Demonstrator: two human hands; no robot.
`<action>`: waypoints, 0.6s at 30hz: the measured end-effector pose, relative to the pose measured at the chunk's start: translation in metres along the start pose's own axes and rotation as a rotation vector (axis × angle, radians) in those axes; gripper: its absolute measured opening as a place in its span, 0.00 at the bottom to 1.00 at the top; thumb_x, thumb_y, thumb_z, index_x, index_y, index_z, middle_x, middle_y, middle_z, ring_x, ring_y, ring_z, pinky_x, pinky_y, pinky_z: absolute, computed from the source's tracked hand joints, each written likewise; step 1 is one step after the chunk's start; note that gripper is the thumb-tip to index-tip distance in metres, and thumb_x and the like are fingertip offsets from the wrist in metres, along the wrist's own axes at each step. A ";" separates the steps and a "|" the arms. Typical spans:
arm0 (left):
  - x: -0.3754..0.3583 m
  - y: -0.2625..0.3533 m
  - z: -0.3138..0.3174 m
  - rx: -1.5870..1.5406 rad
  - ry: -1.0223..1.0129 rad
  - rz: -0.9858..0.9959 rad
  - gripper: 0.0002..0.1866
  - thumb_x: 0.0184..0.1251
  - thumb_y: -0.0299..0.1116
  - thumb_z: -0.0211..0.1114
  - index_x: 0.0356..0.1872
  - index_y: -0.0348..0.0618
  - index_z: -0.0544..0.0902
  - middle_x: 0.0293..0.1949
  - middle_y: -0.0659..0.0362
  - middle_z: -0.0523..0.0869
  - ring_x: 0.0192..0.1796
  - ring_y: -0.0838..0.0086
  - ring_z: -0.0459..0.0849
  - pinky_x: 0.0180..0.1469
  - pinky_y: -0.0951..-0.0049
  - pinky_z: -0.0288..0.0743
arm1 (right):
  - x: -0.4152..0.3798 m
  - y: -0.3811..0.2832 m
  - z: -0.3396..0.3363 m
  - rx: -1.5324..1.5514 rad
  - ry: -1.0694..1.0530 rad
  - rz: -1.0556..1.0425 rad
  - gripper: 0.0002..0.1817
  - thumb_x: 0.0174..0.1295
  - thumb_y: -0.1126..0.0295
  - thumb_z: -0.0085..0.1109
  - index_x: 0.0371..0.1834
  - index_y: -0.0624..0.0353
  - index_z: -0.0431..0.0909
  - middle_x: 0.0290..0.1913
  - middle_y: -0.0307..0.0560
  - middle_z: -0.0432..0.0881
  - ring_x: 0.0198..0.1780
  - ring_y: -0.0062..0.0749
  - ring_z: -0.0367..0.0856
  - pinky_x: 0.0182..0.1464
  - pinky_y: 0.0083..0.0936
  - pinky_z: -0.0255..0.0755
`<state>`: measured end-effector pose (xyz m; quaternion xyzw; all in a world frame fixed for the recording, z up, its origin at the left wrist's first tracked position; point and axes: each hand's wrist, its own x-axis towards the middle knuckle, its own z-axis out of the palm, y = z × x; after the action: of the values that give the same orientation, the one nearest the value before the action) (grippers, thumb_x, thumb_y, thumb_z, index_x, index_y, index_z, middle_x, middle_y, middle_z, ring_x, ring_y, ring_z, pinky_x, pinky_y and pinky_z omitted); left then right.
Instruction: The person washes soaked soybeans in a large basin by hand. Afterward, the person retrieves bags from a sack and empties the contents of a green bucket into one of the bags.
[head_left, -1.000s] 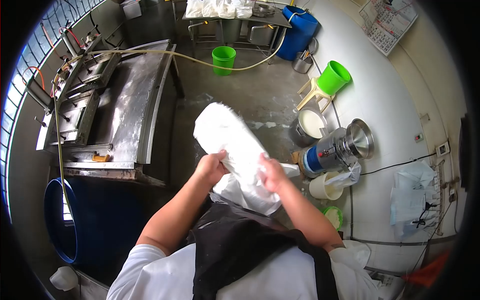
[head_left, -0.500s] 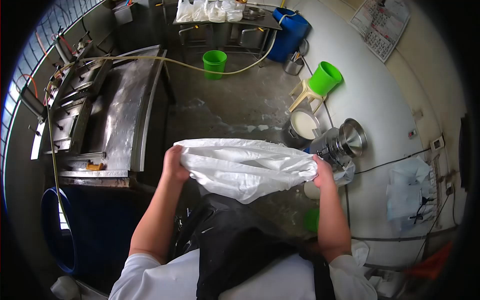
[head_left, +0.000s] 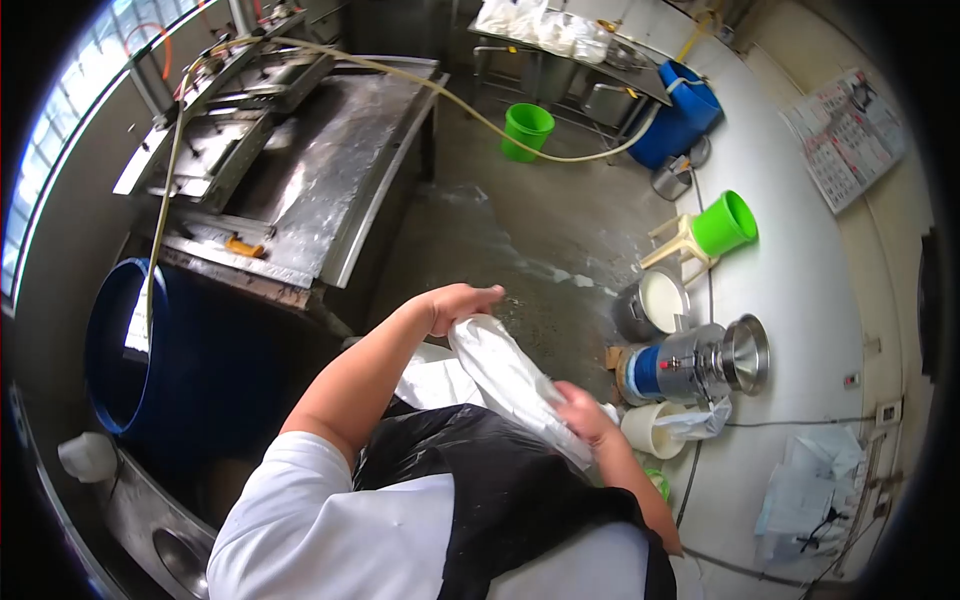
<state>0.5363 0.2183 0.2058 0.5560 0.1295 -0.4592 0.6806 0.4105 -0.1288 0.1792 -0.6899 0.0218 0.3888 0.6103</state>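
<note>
A white cloth bag [head_left: 508, 380] hangs in loose folds in front of my black apron, slanting from upper left to lower right. My left hand [head_left: 462, 306] grips its upper end, with fingertips pointing right past the edge. Lower down, my right hand [head_left: 585, 412] is closed on the other side of the bag, somewhat blurred by motion. Part of the cloth spreads to the left under my left forearm. Its lower edge is hidden behind the apron [head_left: 440, 450].
A metal worktable [head_left: 330, 150] with presses stands left, above a blue barrel [head_left: 150, 350]. To the right are a pot of white liquid [head_left: 663, 302], a grinder with a steel funnel [head_left: 745, 353], a cream bucket [head_left: 650, 430] and a green bucket [head_left: 724, 223] on a stool. A hose [head_left: 480, 122] crosses the back.
The bag was stretched level between both hands; now it is slanted and bunched closer to my body. My hands have come nearer each other, and the view has turned left.
</note>
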 end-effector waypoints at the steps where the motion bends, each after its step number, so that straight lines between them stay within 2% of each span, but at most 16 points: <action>1: 0.022 -0.027 -0.019 -0.106 0.051 0.017 0.35 0.81 0.61 0.58 0.42 0.29 0.87 0.35 0.49 0.90 0.35 0.64 0.91 0.41 0.60 0.88 | -0.016 -0.032 0.014 0.383 -0.066 -0.074 0.29 0.72 0.65 0.69 0.70 0.68 0.72 0.62 0.50 0.83 0.62 0.32 0.83 0.66 0.30 0.76; 3: 0.061 -0.092 -0.040 -0.256 0.154 0.097 0.36 0.80 0.65 0.57 0.37 0.34 0.86 0.30 0.53 0.87 0.31 0.65 0.88 0.37 0.60 0.85 | -0.007 -0.037 0.014 0.245 -0.047 -0.079 0.26 0.69 0.66 0.71 0.65 0.66 0.76 0.59 0.48 0.84 0.57 0.29 0.83 0.63 0.29 0.77; 4: 0.052 -0.101 -0.032 -0.270 0.182 0.123 0.39 0.78 0.69 0.57 0.44 0.32 0.85 0.37 0.52 0.88 0.40 0.68 0.88 0.44 0.60 0.84 | 0.003 -0.032 0.010 0.110 0.002 -0.109 0.25 0.68 0.66 0.71 0.65 0.66 0.77 0.57 0.48 0.85 0.55 0.28 0.83 0.61 0.28 0.77; 6: 0.063 -0.125 -0.018 -0.315 0.460 0.354 0.41 0.76 0.71 0.56 0.55 0.33 0.83 0.49 0.50 0.87 0.53 0.67 0.86 0.55 0.59 0.81 | 0.022 -0.027 -0.008 -0.131 0.195 -0.125 0.20 0.66 0.69 0.69 0.59 0.64 0.80 0.51 0.43 0.86 0.50 0.26 0.83 0.58 0.26 0.76; 7: 0.030 -0.110 0.004 -0.322 0.622 0.352 0.42 0.77 0.70 0.56 0.61 0.33 0.80 0.59 0.48 0.84 0.62 0.64 0.82 0.62 0.59 0.76 | 0.029 -0.024 -0.021 -0.139 0.379 -0.144 0.18 0.65 0.69 0.69 0.56 0.64 0.82 0.47 0.42 0.86 0.47 0.24 0.82 0.54 0.25 0.76; 8: 0.013 -0.104 0.013 -0.133 0.811 0.411 0.38 0.77 0.66 0.59 0.53 0.32 0.84 0.46 0.48 0.90 0.51 0.59 0.87 0.56 0.60 0.79 | 0.032 -0.035 -0.025 -0.043 0.559 -0.185 0.18 0.66 0.67 0.68 0.55 0.63 0.82 0.46 0.41 0.86 0.45 0.25 0.82 0.51 0.25 0.76; 9: 0.001 -0.103 0.014 0.029 0.889 0.471 0.35 0.76 0.63 0.61 0.49 0.31 0.85 0.46 0.42 0.90 0.52 0.55 0.89 0.56 0.57 0.80 | 0.046 -0.023 -0.058 0.019 0.678 -0.215 0.19 0.65 0.65 0.71 0.54 0.66 0.82 0.45 0.44 0.86 0.44 0.28 0.82 0.51 0.27 0.76; 10: -0.007 -0.104 0.014 0.153 0.856 0.501 0.34 0.75 0.62 0.62 0.44 0.30 0.86 0.42 0.40 0.91 0.49 0.51 0.90 0.54 0.54 0.81 | 0.058 -0.012 -0.084 0.052 0.832 -0.300 0.21 0.66 0.63 0.71 0.55 0.67 0.81 0.47 0.46 0.86 0.44 0.30 0.82 0.49 0.27 0.76; 11: -0.015 -0.104 0.020 0.161 0.772 0.510 0.32 0.76 0.60 0.62 0.45 0.31 0.85 0.36 0.44 0.91 0.44 0.50 0.90 0.51 0.52 0.81 | 0.070 -0.007 -0.105 0.104 0.963 -0.294 0.22 0.69 0.62 0.70 0.56 0.69 0.80 0.49 0.51 0.87 0.46 0.34 0.84 0.51 0.31 0.78; 12: 0.004 -0.121 0.021 0.238 0.682 0.530 0.30 0.78 0.60 0.62 0.48 0.36 0.85 0.40 0.48 0.88 0.40 0.62 0.88 0.43 0.59 0.82 | 0.073 -0.020 -0.096 0.191 0.975 -0.357 0.23 0.73 0.60 0.67 0.58 0.70 0.79 0.51 0.54 0.88 0.50 0.39 0.86 0.57 0.36 0.79; 13: -0.027 -0.105 0.033 0.120 0.404 0.372 0.31 0.78 0.62 0.61 0.49 0.37 0.85 0.40 0.51 0.88 0.36 0.67 0.88 0.37 0.63 0.83 | 0.072 -0.029 -0.084 0.218 0.913 -0.337 0.27 0.76 0.58 0.64 0.66 0.69 0.74 0.59 0.56 0.84 0.57 0.43 0.85 0.63 0.40 0.78; 14: -0.026 -0.105 0.040 0.137 0.219 0.330 0.34 0.78 0.64 0.59 0.51 0.36 0.84 0.41 0.52 0.89 0.34 0.70 0.87 0.34 0.68 0.84 | 0.074 -0.045 -0.059 0.200 0.868 -0.328 0.27 0.76 0.58 0.64 0.66 0.69 0.74 0.59 0.56 0.84 0.57 0.43 0.85 0.63 0.40 0.78; 15: -0.034 -0.103 0.050 0.153 0.084 0.313 0.38 0.77 0.67 0.58 0.55 0.32 0.83 0.43 0.49 0.89 0.34 0.67 0.88 0.35 0.67 0.85 | 0.072 -0.059 -0.025 0.228 0.829 -0.284 0.30 0.76 0.57 0.64 0.70 0.68 0.69 0.64 0.58 0.80 0.60 0.44 0.83 0.64 0.41 0.77; 16: -0.021 -0.111 0.057 0.145 -0.043 0.274 0.44 0.75 0.72 0.58 0.58 0.29 0.82 0.48 0.45 0.88 0.40 0.62 0.91 0.38 0.64 0.86 | 0.074 -0.066 0.006 0.258 0.793 -0.241 0.33 0.76 0.56 0.64 0.75 0.66 0.65 0.69 0.59 0.76 0.64 0.45 0.80 0.66 0.42 0.76; 17: -0.010 -0.118 0.066 0.124 -0.087 0.235 0.52 0.70 0.76 0.58 0.62 0.25 0.79 0.53 0.40 0.87 0.46 0.58 0.91 0.40 0.62 0.87 | 0.080 -0.065 0.033 0.224 0.758 -0.201 0.35 0.76 0.56 0.64 0.77 0.65 0.62 0.71 0.59 0.73 0.66 0.45 0.78 0.67 0.43 0.75; 18: -0.005 -0.127 0.078 0.022 -0.035 0.301 0.58 0.66 0.79 0.59 0.65 0.20 0.76 0.55 0.39 0.86 0.50 0.57 0.90 0.44 0.59 0.87 | 0.081 -0.060 0.052 0.189 0.735 -0.162 0.37 0.76 0.55 0.64 0.79 0.63 0.59 0.74 0.60 0.70 0.69 0.46 0.76 0.68 0.43 0.75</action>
<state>0.4097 0.1575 0.1549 0.5686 0.0277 -0.3630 0.7377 0.4707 -0.0333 0.1857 -0.7233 0.2201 0.0625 0.6515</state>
